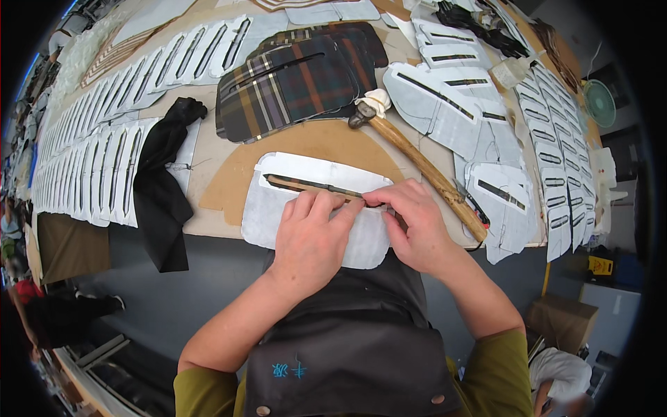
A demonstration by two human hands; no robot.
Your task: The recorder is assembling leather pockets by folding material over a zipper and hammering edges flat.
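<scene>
In front of me at the table's near edge lies a white-backed fabric panel [316, 167], its lower part reaching over the edge. A long narrow slit runs across it, with dark and brown material showing inside. My left hand [310, 233] rests on the panel, its curled fingers pressed along the slit's lower edge. My right hand [419, 226] pinches the panel at the slit's right end, thumb below and index finger above. Both sets of fingertips nearly meet there, and they hide what is between them. Beneath the panel is a tan board [229, 167].
A wooden-handled hammer [417, 163] lies right of the panel, beside slitted white pieces [497, 194]. Plaid fabric panels [299, 83] are stacked behind. To the left, black cloth [163, 187] hangs over the table edge near rows of white pieces [97, 163]. A bottle [509, 71] stands back right.
</scene>
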